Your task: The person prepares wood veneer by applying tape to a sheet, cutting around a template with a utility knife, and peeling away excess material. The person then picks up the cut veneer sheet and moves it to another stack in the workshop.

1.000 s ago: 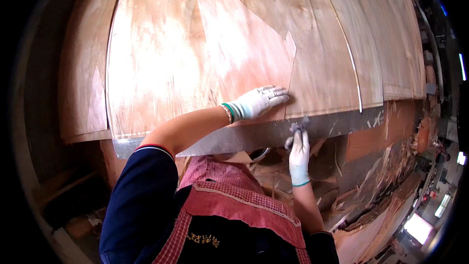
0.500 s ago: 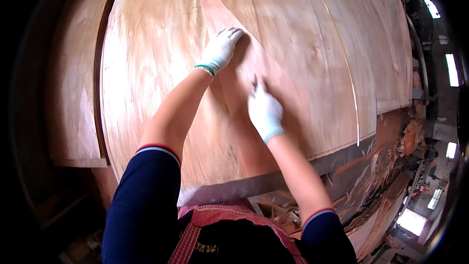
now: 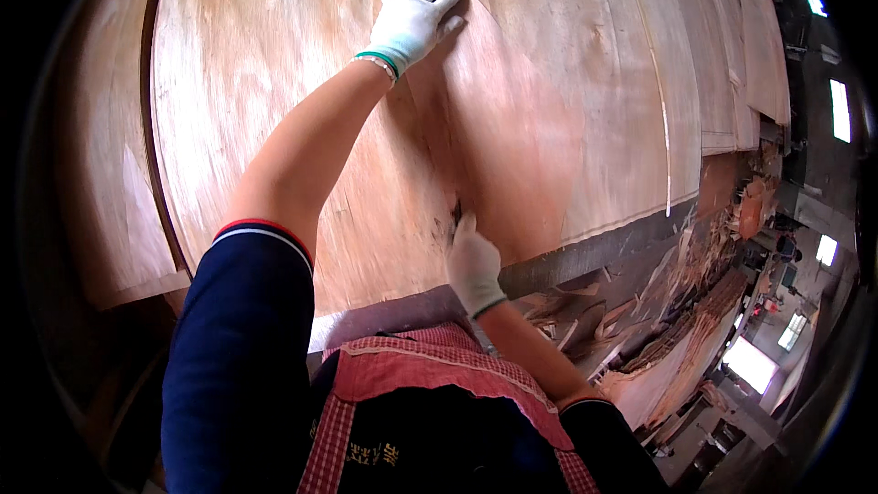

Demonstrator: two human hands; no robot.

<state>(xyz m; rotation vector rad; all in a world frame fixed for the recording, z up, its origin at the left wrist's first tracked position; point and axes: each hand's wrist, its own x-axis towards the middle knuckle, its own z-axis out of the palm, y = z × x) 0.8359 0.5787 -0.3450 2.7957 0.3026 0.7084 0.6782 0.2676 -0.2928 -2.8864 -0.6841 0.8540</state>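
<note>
A large pale wood veneer sheet (image 3: 256,82) lies before me, with a pinker, tapering piece of veneer (image 3: 521,119) on top of it. My left hand (image 3: 416,23), in a white glove with a green cuff, presses flat on the upper part of the pink piece, its fingers open and slightly spread. Lower down, my gloved right hand (image 3: 474,265) is closed around a small dark-bladed knife (image 3: 456,210). The blade points away from me and is close to the left side of the pink piece near the sheet's front edge. The knife's handle is hidden in the glove.
Another veneer sheet (image 3: 101,174) lies at the left, past a dark gap. A thin pale strip (image 3: 660,110) runs along the right part of the sheet. Torn veneer scraps (image 3: 677,256) and a stack of sheets (image 3: 686,348) fill the right side below the grey front edge.
My right hand with the knife has moved toward me, close to the front edge. My left hand stays pressed on the pink veneer. The view has shifted.
</note>
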